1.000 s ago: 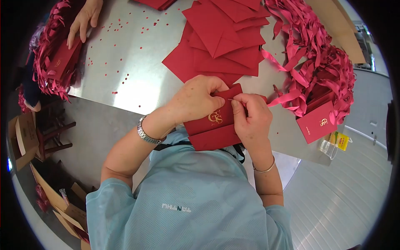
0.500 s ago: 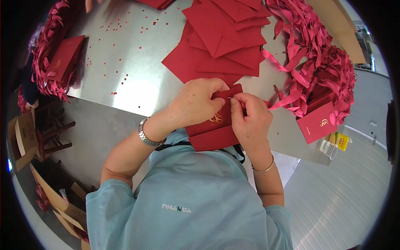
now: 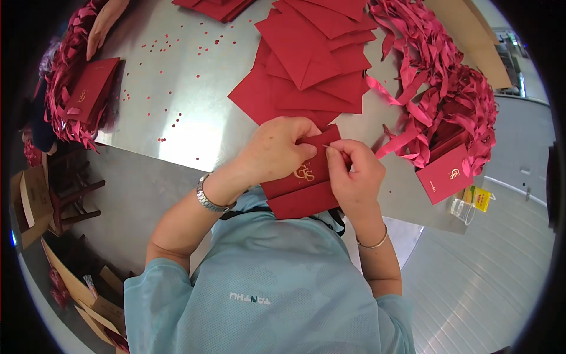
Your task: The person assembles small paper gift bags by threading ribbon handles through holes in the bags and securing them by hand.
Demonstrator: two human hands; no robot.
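A red card envelope (image 3: 300, 192) with a gold emblem and a fold across its lower part lies between my hands at the table's near edge. My left hand (image 3: 280, 147) grips its upper part, the thumb on the front face and the fingers bent behind. At the envelope's upper right, my right hand (image 3: 355, 171) pinches a thin, pale, pointed thing between thumb and forefinger; it is too small to name. Just beyond my hands, a loose pile of red envelopes (image 3: 295, 50) spreads over the metal table (image 3: 171, 127).
Red cards with pink ribbons (image 3: 445, 112) are heaped at the right, near a clear plastic cup (image 3: 463, 210). Another ribboned stack (image 3: 88, 94) lies at the left, beside a co-worker's hand (image 3: 106, 23). Open cardboard boxes (image 3: 36, 197) and a wooden stool (image 3: 76, 192) stand at lower left.
The co-worker's hand moved up off the left stack and has come back near it. My hands keep nearly the same hold on the envelope. The view has shifted slightly.
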